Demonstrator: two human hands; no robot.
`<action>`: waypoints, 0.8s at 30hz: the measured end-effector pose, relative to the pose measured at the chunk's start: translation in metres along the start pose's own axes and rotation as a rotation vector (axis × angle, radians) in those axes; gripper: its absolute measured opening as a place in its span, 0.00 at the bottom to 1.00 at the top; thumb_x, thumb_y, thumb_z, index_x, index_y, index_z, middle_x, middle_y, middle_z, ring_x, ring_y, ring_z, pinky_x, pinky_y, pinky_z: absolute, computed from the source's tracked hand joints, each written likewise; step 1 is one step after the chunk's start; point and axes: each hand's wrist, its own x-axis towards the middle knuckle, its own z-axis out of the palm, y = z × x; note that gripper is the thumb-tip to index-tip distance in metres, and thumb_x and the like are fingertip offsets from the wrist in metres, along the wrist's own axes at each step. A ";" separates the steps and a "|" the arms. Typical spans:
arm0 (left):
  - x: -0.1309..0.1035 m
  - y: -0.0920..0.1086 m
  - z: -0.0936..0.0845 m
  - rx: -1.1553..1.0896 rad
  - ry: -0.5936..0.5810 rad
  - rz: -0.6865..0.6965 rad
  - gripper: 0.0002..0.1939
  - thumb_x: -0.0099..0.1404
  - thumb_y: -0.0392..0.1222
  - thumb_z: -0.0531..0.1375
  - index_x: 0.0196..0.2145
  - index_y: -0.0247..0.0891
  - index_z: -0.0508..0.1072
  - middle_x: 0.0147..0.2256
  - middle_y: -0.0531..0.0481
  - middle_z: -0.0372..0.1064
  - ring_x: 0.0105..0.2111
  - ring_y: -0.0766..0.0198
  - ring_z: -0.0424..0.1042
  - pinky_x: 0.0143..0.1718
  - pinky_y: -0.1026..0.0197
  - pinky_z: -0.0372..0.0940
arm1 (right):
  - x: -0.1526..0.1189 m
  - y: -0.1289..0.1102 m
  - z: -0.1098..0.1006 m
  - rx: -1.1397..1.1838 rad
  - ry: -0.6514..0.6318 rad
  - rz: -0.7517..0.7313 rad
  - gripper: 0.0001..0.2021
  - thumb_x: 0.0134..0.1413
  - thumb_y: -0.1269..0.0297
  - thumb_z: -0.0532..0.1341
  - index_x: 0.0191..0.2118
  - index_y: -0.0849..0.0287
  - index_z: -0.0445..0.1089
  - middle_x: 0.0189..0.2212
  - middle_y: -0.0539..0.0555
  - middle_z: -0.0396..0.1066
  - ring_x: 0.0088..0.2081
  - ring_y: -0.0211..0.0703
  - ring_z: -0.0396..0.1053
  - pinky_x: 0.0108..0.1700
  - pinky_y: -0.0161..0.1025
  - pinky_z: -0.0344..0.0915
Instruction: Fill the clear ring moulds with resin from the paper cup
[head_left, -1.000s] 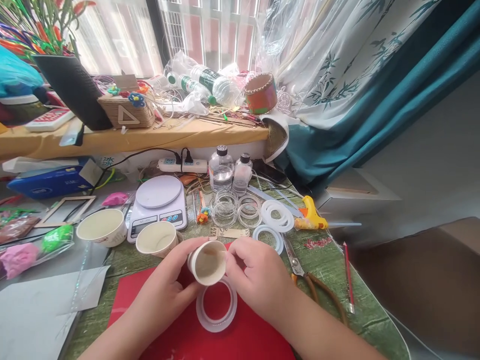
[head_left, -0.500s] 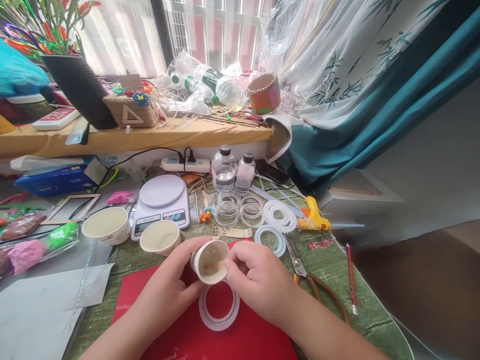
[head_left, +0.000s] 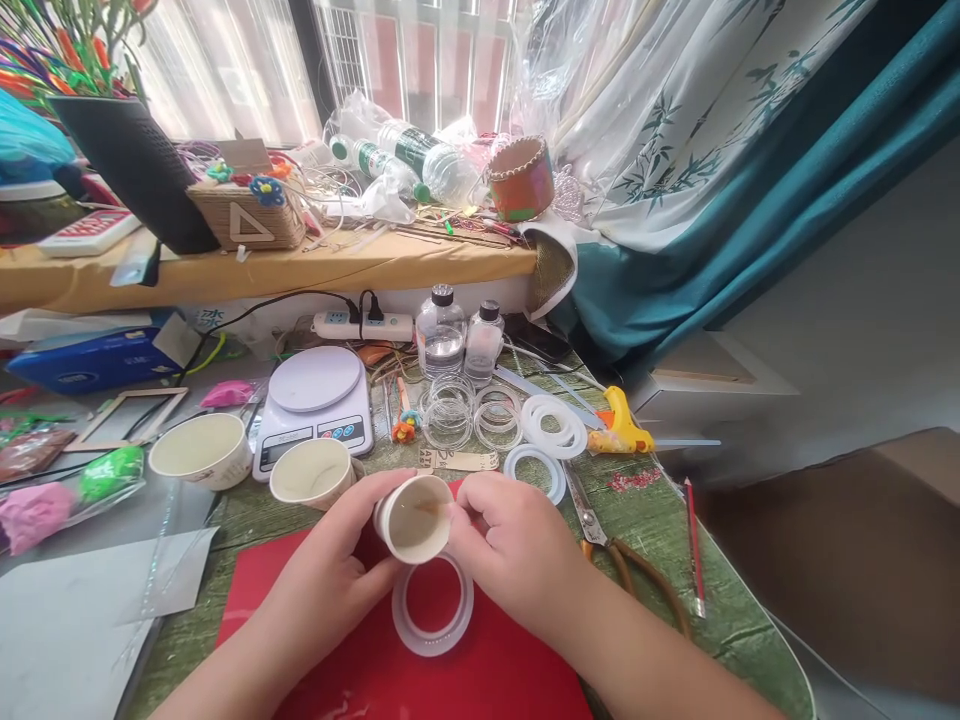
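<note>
A small paper cup (head_left: 414,522) is tilted toward the camera, with my left hand (head_left: 341,560) wrapped round its left side. At the cup's right rim, my right hand (head_left: 510,535) pinches a thin stick (head_left: 433,509) that reaches into the cup. Something pale lies inside the cup, too indistinct to name. Just below it, a white ring mold (head_left: 433,640) rests on a red sheet (head_left: 495,665). Two larger paper cups (head_left: 201,452) (head_left: 311,474) stand behind my left hand.
Behind the hands are a kitchen scale (head_left: 319,400), two bottles (head_left: 441,335), clear rings (head_left: 448,410) and white rings (head_left: 553,427). Scissors (head_left: 592,525), a yellow glue gun (head_left: 621,425) and a red pencil (head_left: 695,550) lie to the right.
The view has shifted slightly, moving everything a little to the left. The stick in the cup shows at a different angle; both hands keep nearly the same pose.
</note>
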 end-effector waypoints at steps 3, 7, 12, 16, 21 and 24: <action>-0.001 -0.001 0.000 0.005 -0.006 0.000 0.24 0.72 0.47 0.69 0.64 0.55 0.75 0.61 0.49 0.81 0.58 0.52 0.83 0.58 0.54 0.80 | 0.001 0.001 -0.001 0.017 0.008 0.007 0.15 0.68 0.63 0.58 0.28 0.54 0.59 0.26 0.48 0.65 0.29 0.40 0.62 0.32 0.38 0.52; -0.001 -0.002 0.001 0.009 0.003 0.003 0.24 0.72 0.47 0.69 0.64 0.54 0.75 0.62 0.48 0.81 0.59 0.50 0.83 0.59 0.51 0.80 | 0.003 0.003 -0.002 0.019 0.000 -0.015 0.16 0.68 0.63 0.58 0.27 0.54 0.56 0.24 0.47 0.62 0.28 0.40 0.59 0.32 0.38 0.52; -0.001 -0.002 0.001 0.010 0.013 0.025 0.24 0.71 0.48 0.70 0.63 0.56 0.76 0.61 0.50 0.82 0.57 0.51 0.84 0.58 0.52 0.81 | 0.002 0.003 -0.001 0.050 -0.014 -0.050 0.16 0.69 0.63 0.58 0.27 0.54 0.57 0.25 0.47 0.64 0.29 0.40 0.61 0.33 0.38 0.54; 0.000 -0.003 0.001 0.014 0.019 0.031 0.24 0.72 0.48 0.70 0.63 0.56 0.76 0.61 0.49 0.82 0.58 0.51 0.84 0.59 0.52 0.80 | 0.002 0.004 -0.001 0.025 0.025 -0.069 0.16 0.69 0.64 0.58 0.27 0.54 0.57 0.25 0.47 0.63 0.29 0.40 0.61 0.33 0.38 0.53; -0.002 -0.005 0.002 0.022 0.006 0.018 0.24 0.72 0.49 0.69 0.64 0.55 0.75 0.61 0.49 0.81 0.58 0.52 0.84 0.59 0.52 0.80 | 0.002 0.004 -0.001 0.026 0.016 -0.051 0.17 0.68 0.64 0.58 0.27 0.54 0.55 0.24 0.47 0.62 0.29 0.40 0.60 0.32 0.38 0.52; -0.003 -0.006 0.002 0.023 0.002 0.009 0.24 0.72 0.50 0.69 0.63 0.54 0.75 0.61 0.48 0.82 0.57 0.52 0.84 0.58 0.52 0.80 | 0.001 0.003 0.000 0.051 -0.007 -0.054 0.16 0.68 0.65 0.59 0.27 0.54 0.56 0.24 0.47 0.62 0.28 0.39 0.60 0.32 0.39 0.51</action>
